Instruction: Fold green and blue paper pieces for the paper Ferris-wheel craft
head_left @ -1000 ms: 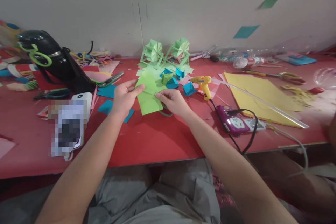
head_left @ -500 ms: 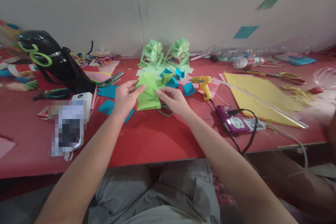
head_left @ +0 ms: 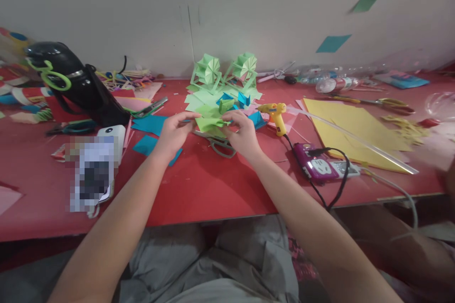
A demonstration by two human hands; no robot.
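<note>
"What fills most of the view?"

"The red counter (head_left: 213, 194). Yellow sheets (head_left: 344, 120) lie towards its right end, and pale green paper models (head_left: 208, 70) stand at the back."

"And the hands?"

"The left hand (head_left: 176, 136) is at the left edge of the bright green paper (head_left: 210, 125), the right hand (head_left: 245, 135) at its right side. So the paper is between them, seemingly raised a little off the counter, in front of the models."

"How does each grip stand?"

"The right one is nearly closed, thumb and fingertips pinching the paper. The left looks narrow too, thumb below and fingers above the edge; how firmly it holds, I can't tell."

"Which step is this?"

"Folding, I'd judge: the sheet is bent over on itself and its near side buckles. The next move seems to call for levelling the edges, then pressing along the bend while one hand stops the layers slipping."

"And the smallest things?"

"A folded green piece (head_left: 226, 105) just beyond the paper, and a folded blue piece (head_left: 244, 99) beside it. Best not to knock either."
</note>
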